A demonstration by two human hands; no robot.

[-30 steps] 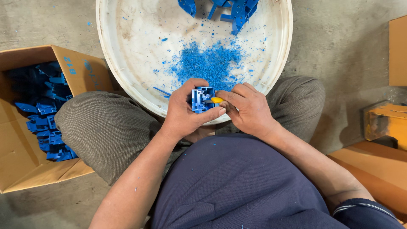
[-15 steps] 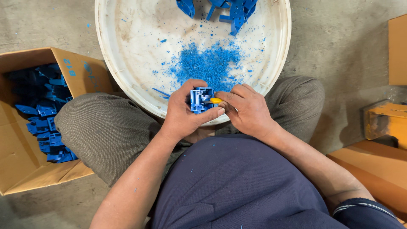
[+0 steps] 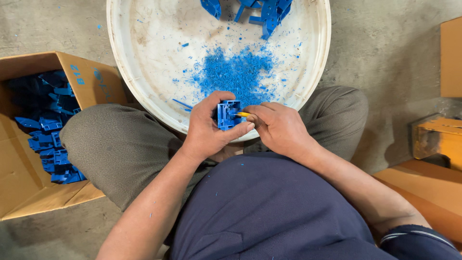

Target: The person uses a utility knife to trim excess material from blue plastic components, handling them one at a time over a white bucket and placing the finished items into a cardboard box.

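My left hand (image 3: 209,127) grips a small blue plastic part (image 3: 227,114) over the near rim of a large white basin (image 3: 144,91). My right hand (image 3: 279,126) holds a thin yellow-handled tool (image 3: 243,114) with its tip against the part; the blade itself is hidden. A pile of blue plastic shavings (image 3: 236,72) lies in the basin just beyond my hands. Several more blue parts (image 3: 262,12) sit at the basin's far edge.
An open cardboard box (image 3: 29,192) at my left holds several blue parts (image 3: 48,130). My knees flank the basin on a concrete floor. Cardboard boxes (image 3: 428,185) and a yellow box (image 3: 438,137) stand at the right.
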